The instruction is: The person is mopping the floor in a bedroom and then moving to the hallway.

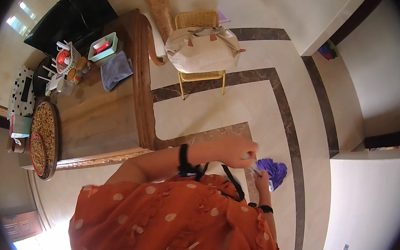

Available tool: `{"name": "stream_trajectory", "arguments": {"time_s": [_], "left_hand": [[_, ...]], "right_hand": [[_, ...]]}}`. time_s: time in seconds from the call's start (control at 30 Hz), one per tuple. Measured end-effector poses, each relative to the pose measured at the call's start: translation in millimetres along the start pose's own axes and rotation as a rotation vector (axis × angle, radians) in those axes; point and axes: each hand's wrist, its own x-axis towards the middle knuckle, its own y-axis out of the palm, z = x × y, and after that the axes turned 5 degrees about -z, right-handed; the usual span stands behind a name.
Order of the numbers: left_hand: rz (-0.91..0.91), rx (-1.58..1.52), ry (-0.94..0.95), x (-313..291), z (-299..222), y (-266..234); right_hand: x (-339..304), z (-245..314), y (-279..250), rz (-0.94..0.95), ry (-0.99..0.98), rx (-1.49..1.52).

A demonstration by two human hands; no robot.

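Observation:
My left hand [237, 152] reaches across my front from the left, its fingers curled in a fist, slightly blurred. A small pale silvery piece [256, 167] shows between it and my right hand [262, 180], which sits just below and to the right with closed fingers. Beside the right hand hangs a crumpled purple fabric bundle [277, 171], with a whitish patch at its lower edge. The silvery piece appears joined to the bundle, but my fingers hide the join. Its exact kind is unclear. Black bands circle both wrists.
To the left stands a wooden table [100, 115] with a blue-grey cloth [116, 71], a green tray [103, 47], a white basket [67, 59], jars, and a round tray of nuts [51, 127]. Ahead, a beige bag [202, 50] rests on a wicker chair [196, 17]. White walls stand at right.

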Motion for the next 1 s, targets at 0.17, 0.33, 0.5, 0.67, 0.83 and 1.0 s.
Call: {"name": "stream_trajectory", "arguments": {"time_s": [0.17,0.33,0.5,0.67,0.83,1.0], "left_hand": [[0.062,-0.14,0.046,122,2,-9],[0.094,-0.266,-0.019,239,27,-28],[0.035,-0.08,-0.296,305,111,-63],[-0.156,-0.008,-0.517,331,173,-116],[-0.315,-0.158,-0.851,352,205,-161],[-0.282,-0.09,-0.897,421,278,-198]], "right_hand": [[67,-11,-46,0.161,0.272,0.012],[150,-39,-71,0.202,0.423,-0.017],[246,-84,-92,0.202,0.628,0.083],[344,-149,-126,0.075,0.788,-0.021],[426,-195,-125,0.169,0.889,0.244],[494,-292,-67,0.49,0.775,0.051]]}}
